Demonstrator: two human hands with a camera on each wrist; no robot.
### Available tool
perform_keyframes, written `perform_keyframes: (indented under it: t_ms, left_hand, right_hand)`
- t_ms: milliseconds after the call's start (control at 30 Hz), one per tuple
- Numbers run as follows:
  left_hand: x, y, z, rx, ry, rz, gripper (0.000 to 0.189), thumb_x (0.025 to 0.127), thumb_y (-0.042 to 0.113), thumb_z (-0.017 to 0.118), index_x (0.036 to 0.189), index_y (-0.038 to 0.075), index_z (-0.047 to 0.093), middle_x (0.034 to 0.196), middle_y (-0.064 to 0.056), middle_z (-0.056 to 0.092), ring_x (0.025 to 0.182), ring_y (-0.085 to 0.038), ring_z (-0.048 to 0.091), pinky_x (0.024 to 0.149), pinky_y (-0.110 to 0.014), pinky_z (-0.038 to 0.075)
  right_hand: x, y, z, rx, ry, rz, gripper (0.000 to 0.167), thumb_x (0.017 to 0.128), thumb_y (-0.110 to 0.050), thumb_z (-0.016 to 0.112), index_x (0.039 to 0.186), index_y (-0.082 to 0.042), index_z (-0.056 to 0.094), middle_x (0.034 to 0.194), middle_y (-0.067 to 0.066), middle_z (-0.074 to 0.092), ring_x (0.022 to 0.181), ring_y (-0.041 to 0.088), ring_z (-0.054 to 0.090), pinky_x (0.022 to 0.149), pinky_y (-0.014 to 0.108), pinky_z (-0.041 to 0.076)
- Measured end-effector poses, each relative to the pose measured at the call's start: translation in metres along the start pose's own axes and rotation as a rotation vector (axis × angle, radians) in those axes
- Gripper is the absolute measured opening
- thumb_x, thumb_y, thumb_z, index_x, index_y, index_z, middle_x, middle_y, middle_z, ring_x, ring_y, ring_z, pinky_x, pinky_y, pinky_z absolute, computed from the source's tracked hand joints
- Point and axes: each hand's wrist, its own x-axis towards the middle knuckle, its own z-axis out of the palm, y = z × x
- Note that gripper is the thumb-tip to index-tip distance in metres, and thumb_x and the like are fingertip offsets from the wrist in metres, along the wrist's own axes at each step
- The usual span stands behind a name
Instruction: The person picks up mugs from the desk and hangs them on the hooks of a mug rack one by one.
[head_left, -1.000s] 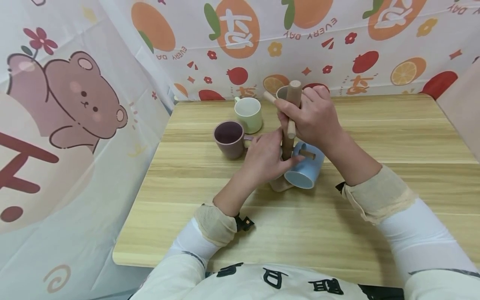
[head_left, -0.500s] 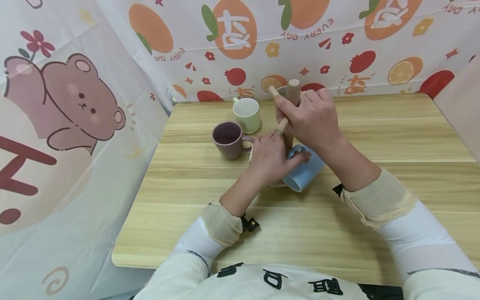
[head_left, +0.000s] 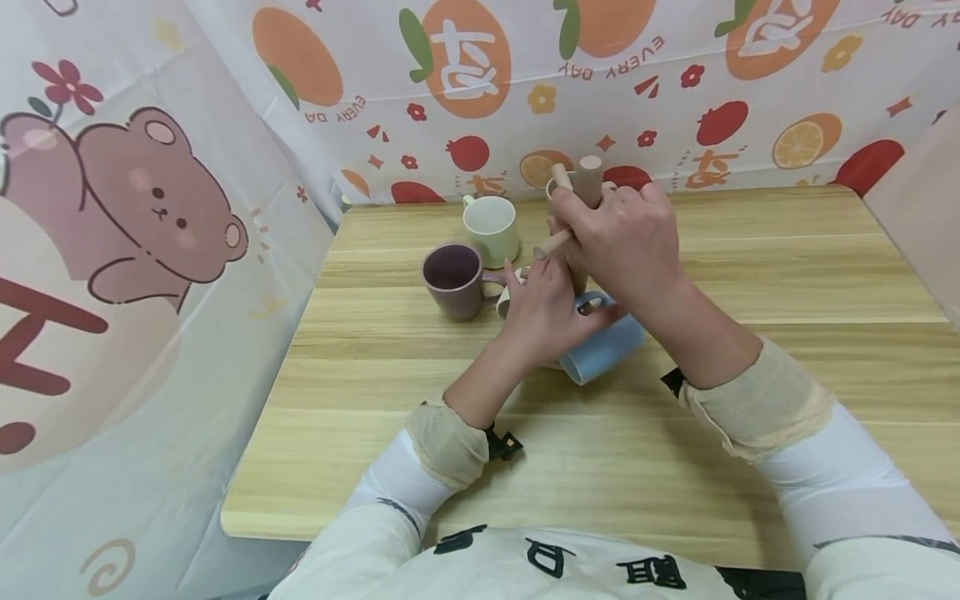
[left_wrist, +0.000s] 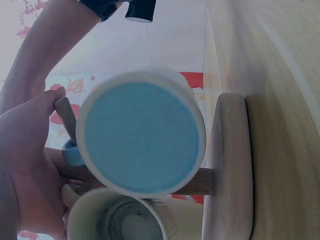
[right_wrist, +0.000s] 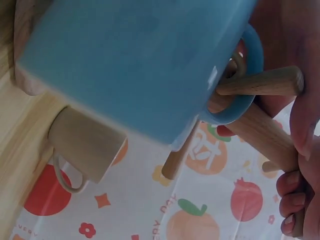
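A wooden mug rack (head_left: 590, 175) with pegs stands upright, its rounded base (left_wrist: 230, 160) on the table. My right hand (head_left: 630, 237) grips its post near the top. Lower down, my left hand (head_left: 540, 312) holds the post, its thumb extended over the blue mug's handle and touching a peg tip (left_wrist: 64, 112). The light blue mug (head_left: 606, 346) hangs tilted by its handle on that peg. Beside it, a cream mug (left_wrist: 182, 217) is at the rack on the left side, mostly hidden by my left hand in the head view.
A purple mug (head_left: 453, 283) and a pale green mug (head_left: 491, 233) stand left of the rack. Another beige mug (right_wrist: 90, 142) stands behind it, largely covered by my right hand in the head view. A printed curtain (head_left: 667, 100) borders the table's (head_left: 360, 450) back edge.
The rack has turned, so its front peg swings left and the blue mug's mouth shifts slightly left. My left hand has moved a little right, its thumb now over the mug's handle.
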Motion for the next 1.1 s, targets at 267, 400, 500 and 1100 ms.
perform_keyframes:
  t_ms: [267, 400, 500, 1100]
  left_hand:
    - [0.001, 0.001, 0.001, -0.023, -0.022, 0.004, 0.112, 0.070, 0.082, 0.061, 0.153, 0.018, 0.020, 0.153, 0.010, 0.036, 0.146, -0.019, 0.021, 0.109, -0.075, 0.006]
    - [0.002, 0.000, 0.001, -0.020, -0.021, 0.015, 0.101, 0.073, 0.068, 0.068, 0.150, 0.015, 0.028, 0.136, 0.007, 0.050, 0.146, -0.018, 0.021, 0.110, -0.074, 0.005]
    - [0.002, -0.001, 0.002, -0.021, -0.013, 0.024, 0.084, 0.074, 0.060, 0.069, 0.138, 0.015, 0.040, 0.116, 0.008, 0.053, 0.145, -0.017, 0.024, 0.111, -0.073, 0.005]
    - [0.003, -0.005, 0.000, -0.073, 0.001, 0.081, 0.075, 0.071, 0.054, 0.074, 0.128, 0.016, 0.042, 0.114, 0.007, 0.054, 0.132, -0.011, 0.041, 0.116, -0.064, 0.005]
  right_hand:
    - [0.000, -0.003, -0.003, -0.016, -0.059, 0.065, 0.023, 0.098, -0.038, 0.058, 0.096, -0.015, 0.064, 0.053, 0.013, 0.050, 0.049, 0.033, 0.050, 0.047, 0.040, 0.035]
    - [0.000, -0.002, -0.003, -0.025, -0.071, 0.055, 0.020, 0.096, -0.035, 0.060, 0.102, -0.016, 0.064, 0.055, 0.013, 0.051, 0.049, 0.032, 0.049, 0.048, 0.041, 0.037]
    - [-0.002, 0.000, -0.005, -0.027, -0.073, 0.020, 0.020, 0.095, -0.030, 0.059, 0.111, -0.019, 0.063, 0.057, 0.014, 0.052, 0.049, 0.031, 0.049, 0.048, 0.040, 0.038]
    - [-0.015, 0.052, -0.017, 0.776, -0.119, 0.096, 0.086, 0.075, -0.001, 0.084, 0.148, -0.008, 0.039, 0.106, 0.012, 0.069, 0.092, 0.022, 0.066, 0.083, 0.028, 0.054]
